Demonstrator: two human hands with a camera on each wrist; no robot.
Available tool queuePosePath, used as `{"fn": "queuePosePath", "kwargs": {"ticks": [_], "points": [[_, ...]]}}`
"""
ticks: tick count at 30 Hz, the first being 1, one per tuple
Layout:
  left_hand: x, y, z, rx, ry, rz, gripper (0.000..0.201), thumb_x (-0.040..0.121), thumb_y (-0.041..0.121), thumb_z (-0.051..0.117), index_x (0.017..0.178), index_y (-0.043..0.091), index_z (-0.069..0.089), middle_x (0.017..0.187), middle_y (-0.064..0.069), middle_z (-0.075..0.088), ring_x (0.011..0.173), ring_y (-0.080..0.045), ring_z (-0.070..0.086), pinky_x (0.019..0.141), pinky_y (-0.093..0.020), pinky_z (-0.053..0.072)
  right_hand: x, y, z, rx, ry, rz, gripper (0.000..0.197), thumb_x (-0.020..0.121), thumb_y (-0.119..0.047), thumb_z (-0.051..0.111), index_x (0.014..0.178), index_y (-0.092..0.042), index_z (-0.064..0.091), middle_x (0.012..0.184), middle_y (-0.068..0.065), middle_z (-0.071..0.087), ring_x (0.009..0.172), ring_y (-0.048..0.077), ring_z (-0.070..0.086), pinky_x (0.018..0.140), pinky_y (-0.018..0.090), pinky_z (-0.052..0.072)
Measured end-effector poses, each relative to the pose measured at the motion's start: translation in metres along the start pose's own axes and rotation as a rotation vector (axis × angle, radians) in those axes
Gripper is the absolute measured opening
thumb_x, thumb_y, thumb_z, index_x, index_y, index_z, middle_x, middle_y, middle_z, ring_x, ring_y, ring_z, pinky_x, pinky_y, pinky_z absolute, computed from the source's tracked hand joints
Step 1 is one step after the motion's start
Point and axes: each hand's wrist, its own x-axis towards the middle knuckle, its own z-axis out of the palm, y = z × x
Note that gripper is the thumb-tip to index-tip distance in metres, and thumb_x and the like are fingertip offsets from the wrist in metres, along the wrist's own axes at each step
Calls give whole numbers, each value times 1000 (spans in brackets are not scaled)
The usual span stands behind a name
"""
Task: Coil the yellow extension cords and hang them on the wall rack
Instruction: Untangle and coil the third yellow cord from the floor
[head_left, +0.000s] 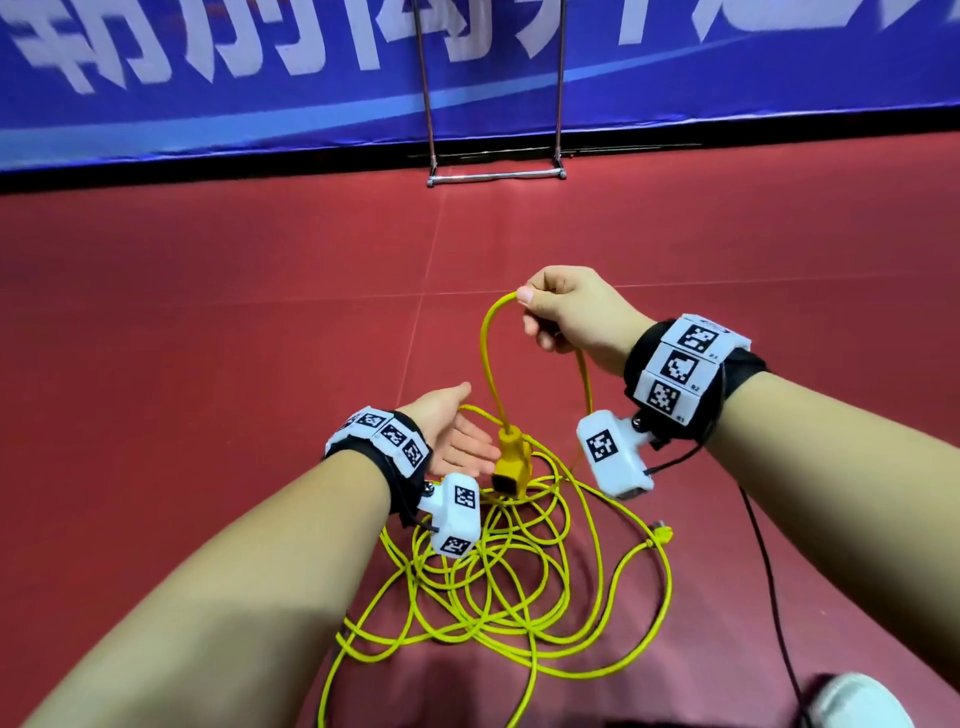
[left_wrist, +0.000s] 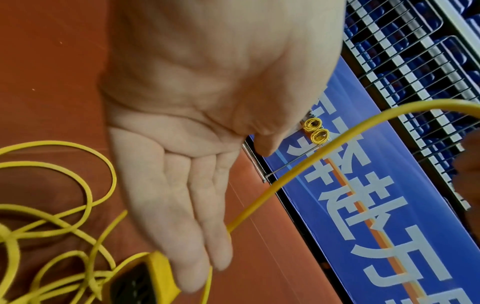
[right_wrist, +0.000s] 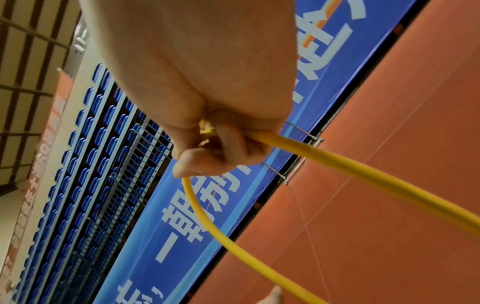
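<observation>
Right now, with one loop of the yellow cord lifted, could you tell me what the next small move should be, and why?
Probably bring the left hand onto the hanging cord just above the socket block. The right hand already pinches a raised loop of the yellow extension cord, the left palm is open and holding nothing, and most of the cord is tangled on the floor.

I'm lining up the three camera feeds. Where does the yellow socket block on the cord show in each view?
Head: socket block at centre, beside the open left hand.
Left wrist: bottom edge, under the fingertips.
Right wrist: not in view.
Shared landmark: the blue banner.
</observation>
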Motion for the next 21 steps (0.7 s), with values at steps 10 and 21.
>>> {"fn": "queuePosePath", "kwargs": {"ticks": [10, 21], "points": [[5, -2, 9, -454, -51, -27, 38, 98, 27, 35, 120, -3, 45, 85, -23, 66, 54, -40, 68, 34, -29, 49, -5, -8, 12, 154, -182, 51, 21, 102, -20, 50, 82, -16, 47, 64, 3, 58, 45, 13, 44, 45, 22, 27], [29, -32, -20, -210, 386, -13, 34, 97, 5, 32, 64, 9, 40, 41, -9, 49, 34, -16, 46, 33, -14, 35, -5, 32, -1, -284, -218, 315, 22, 94, -21, 64, 75, -13, 55, 57, 6, 56, 43, 18, 45, 45, 23, 32]]}}
